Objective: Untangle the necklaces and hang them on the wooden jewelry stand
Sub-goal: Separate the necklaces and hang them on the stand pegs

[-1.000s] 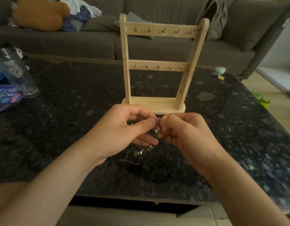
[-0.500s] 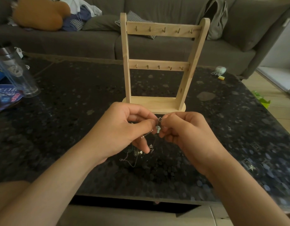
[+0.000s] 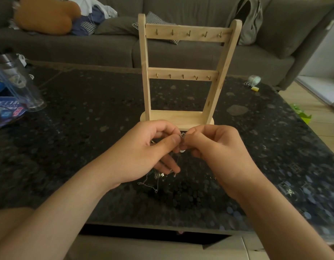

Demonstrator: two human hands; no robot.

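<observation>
Silver chain, fine and bunched: the necklaces (image 3: 156,182) are at lower centre of the frame, part lifted between the two hands, the rest trailing in a loose heap on the dark speckled table (image 3: 83,113) under the left palm. Left hand (image 3: 143,152): thumb and forefinger pinch the chain beside a small square metal piece (image 3: 182,136); lower fingers half extended, touching the hanging strands. Right hand (image 3: 217,149): fingers curled tight, tips pinching the same knot from the other side; a pale bead (image 3: 182,151) shows just below. Which strand each hand has cannot be told. Wooden jewelry stand (image 3: 177,119) upright just behind the hands, centre frame, both rows of hooks (image 3: 183,76) bare. Judged stage: picking the tangle apart, nothing hung yet. Risks: drawing the two pinches apart too hard would likely cinch the knot or snap a thin link. Trailing loops could snag on the left fingers and drag the heap along. A slipped pinch would drop the worked strand back into the pile. The hands are close to the stand's base, so a sharp tug could knock it.
</observation>
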